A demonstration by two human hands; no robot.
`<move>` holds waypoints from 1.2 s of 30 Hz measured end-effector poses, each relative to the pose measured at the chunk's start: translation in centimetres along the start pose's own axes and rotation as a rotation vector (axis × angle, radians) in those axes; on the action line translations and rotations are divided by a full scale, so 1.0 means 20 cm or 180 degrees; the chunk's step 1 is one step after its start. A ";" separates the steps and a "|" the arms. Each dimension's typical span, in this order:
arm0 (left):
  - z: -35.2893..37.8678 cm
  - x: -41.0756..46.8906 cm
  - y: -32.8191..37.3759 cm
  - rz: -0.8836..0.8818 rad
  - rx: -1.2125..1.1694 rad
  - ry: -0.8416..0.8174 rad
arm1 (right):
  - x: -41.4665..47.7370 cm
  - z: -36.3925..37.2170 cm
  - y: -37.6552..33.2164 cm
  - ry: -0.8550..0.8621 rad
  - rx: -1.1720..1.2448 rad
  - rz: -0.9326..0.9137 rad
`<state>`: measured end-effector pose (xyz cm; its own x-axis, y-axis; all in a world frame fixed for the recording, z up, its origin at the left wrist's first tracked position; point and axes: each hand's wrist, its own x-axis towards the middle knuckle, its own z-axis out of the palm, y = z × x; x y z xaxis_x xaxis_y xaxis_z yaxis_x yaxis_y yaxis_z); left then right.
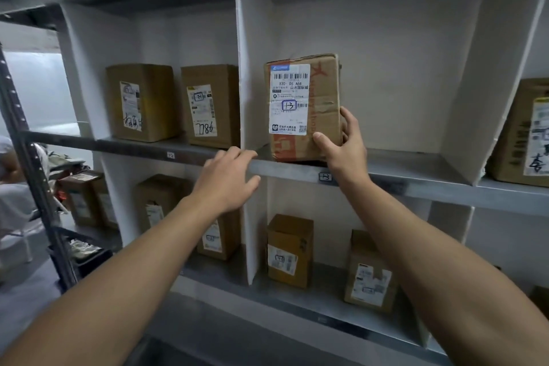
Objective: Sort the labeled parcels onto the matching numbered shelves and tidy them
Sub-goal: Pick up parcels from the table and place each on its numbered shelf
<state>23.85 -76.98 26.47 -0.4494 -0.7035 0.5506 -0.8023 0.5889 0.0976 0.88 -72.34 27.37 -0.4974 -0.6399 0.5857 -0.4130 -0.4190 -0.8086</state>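
Gripping the upright parcel (301, 104), right hand (344, 147).

The parcel (322, 92) in the middle bay was seen to be brown cardboard printed in orange-red. Its white label (289, 92) was marked with black barcodes, a blue strip along the top and a hand-drawn blue box around the number. The shelf (416, 184) was rendered in dull grey metal, while the dividers (252, 68) were shown in plain white. The neighbouring parcel (225, 83) was brown too, and its white label was scrawled with black digits. A dark, hole-patterned upright (19, 119) was noted at the left.
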 end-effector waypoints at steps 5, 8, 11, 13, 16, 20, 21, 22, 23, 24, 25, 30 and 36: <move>0.06 0.08 -0.11 0.0082 -0.0144 0.0117 | 0.11 0.09 0.03 -0.0083 -0.0389 0.0083; 0.09 0.14 -0.16 0.0202 -0.0248 0.0177 | 0.15 0.13 0.03 -0.0089 -0.0723 0.0210; 0.11 0.18 -0.21 0.0352 -0.0400 0.0204 | 0.18 0.15 0.03 -0.0087 -0.0817 0.0332; 0.11 0.20 -0.23 0.0490 -0.0456 0.0218 | 0.20 0.17 0.03 -0.0070 -0.0768 0.0423; 0.11 0.22 -0.27 0.0628 -0.0548 0.0222 | 0.19 0.18 0.03 0.0019 -0.0805 0.0477; 0.12 0.22 -0.32 0.0728 -0.0656 0.0203 | 0.17 0.22 0.01 0.0178 -0.0955 0.0502; 0.13 0.22 -0.33 0.0748 -0.0686 0.0184 | 0.17 0.24 0.01 0.0227 -0.1018 0.0507; 0.13 0.22 -0.34 0.0761 -0.0727 0.0158 | 0.16 0.25 0.00 0.0275 -0.1087 0.0503; 0.13 0.21 -0.35 0.0774 -0.0768 0.0134 | 0.16 0.26 0.00 0.0311 -0.1155 0.0504; 0.13 0.21 -0.36 0.0791 -0.0804 0.0121 | 0.16 0.27 -0.01 0.0334 -0.1218 0.0505; 0.13 0.20 -0.37 0.0812 -0.0834 0.0115 | 0.15 0.27 -0.01 0.0347 -0.1270 0.0516; 0.14 0.18 -0.40 0.0901 -0.0985 0.0071 | 0.09 0.29 -0.04 0.0546 -0.1564 0.0476; 0.19 0.08 -0.38 0.1047 -0.1148 -0.0070 | -0.19 0.25 -0.01 0.0727 -0.1949 -0.0075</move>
<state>27.73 -84.06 23.43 -0.6675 -0.4630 0.5832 -0.4308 0.8789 0.2047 6.73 -73.08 24.93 -0.6046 -0.4539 0.6546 -0.7521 0.0544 -0.6568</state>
